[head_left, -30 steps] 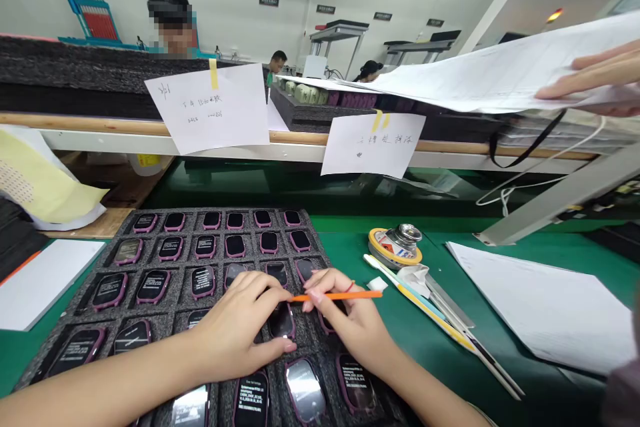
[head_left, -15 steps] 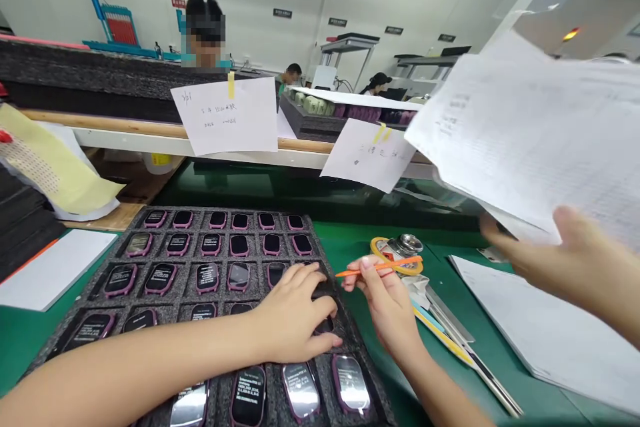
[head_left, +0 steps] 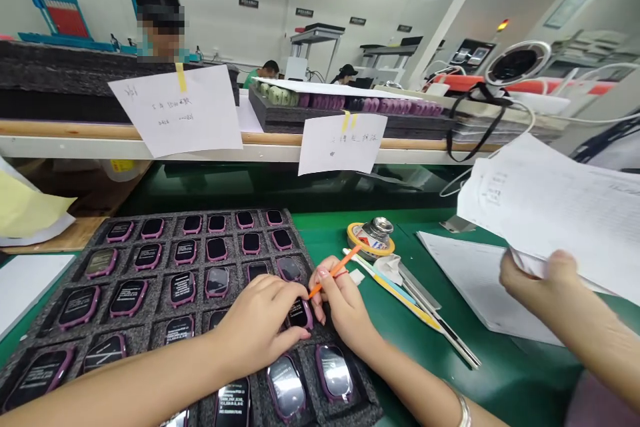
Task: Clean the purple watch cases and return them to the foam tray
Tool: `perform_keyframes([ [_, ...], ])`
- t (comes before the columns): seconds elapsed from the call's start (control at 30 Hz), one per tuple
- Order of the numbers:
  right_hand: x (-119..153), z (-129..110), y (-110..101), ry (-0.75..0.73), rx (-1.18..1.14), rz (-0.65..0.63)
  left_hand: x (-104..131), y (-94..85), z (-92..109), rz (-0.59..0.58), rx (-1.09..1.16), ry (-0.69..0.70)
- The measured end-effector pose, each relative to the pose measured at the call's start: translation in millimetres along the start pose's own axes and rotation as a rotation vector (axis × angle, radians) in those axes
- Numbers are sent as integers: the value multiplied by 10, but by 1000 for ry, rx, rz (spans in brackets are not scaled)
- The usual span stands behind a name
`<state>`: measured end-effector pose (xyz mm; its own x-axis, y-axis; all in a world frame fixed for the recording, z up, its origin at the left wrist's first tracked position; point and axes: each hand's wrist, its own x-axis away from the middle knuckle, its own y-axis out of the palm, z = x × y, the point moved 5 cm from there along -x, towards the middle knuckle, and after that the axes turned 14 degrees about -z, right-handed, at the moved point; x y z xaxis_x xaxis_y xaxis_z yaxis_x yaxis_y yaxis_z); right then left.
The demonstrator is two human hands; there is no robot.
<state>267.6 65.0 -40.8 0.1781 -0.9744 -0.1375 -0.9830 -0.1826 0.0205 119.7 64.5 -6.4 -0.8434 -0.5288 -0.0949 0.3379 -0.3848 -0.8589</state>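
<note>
A dark foam tray (head_left: pixel 197 313) holds rows of purple-framed watch faces, some with white text on their screens. My left hand (head_left: pixel 265 320) is closed with thumb and fingertips on one watch (head_left: pixel 301 313) near the tray's right side. An orange pen-like stick (head_left: pixel 334 272) is pinched in my right hand (head_left: pixel 340 300), its tip close to that watch's upper edge. Whether the tip touches the watch cannot be told.
Right of the tray lie a yellow tape roll with a metal-topped container (head_left: pixel 373 238), tweezers and thin tools (head_left: pixel 425 310), and a paper stack (head_left: pixel 480 287). Another person's hand (head_left: pixel 555 287) holds papers (head_left: pixel 560 207) at the right. A shelf (head_left: pixel 270 150) crosses behind.
The view has turned right. My left hand now grips a watch, and the orange stick has come down beside it. The other person's papers have dropped lower.
</note>
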Motion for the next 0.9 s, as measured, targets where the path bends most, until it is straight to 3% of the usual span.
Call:
perform_keyframes([
  [0.23, 10, -17, 22, -15, 34, -20, -5, 4, -33, -25, 35, -84],
  [0.63, 22, -24, 33, -45, 90, -16, -8, -13, -36, -23, 49, -79],
  [0.8, 1, -15, 18, -61, 48, 23, 86, -73, 163, 19, 20, -19],
  [0.9, -32, 8, -20, -78, -12, 75, 140, 36, 390, -26, -5, 85],
])
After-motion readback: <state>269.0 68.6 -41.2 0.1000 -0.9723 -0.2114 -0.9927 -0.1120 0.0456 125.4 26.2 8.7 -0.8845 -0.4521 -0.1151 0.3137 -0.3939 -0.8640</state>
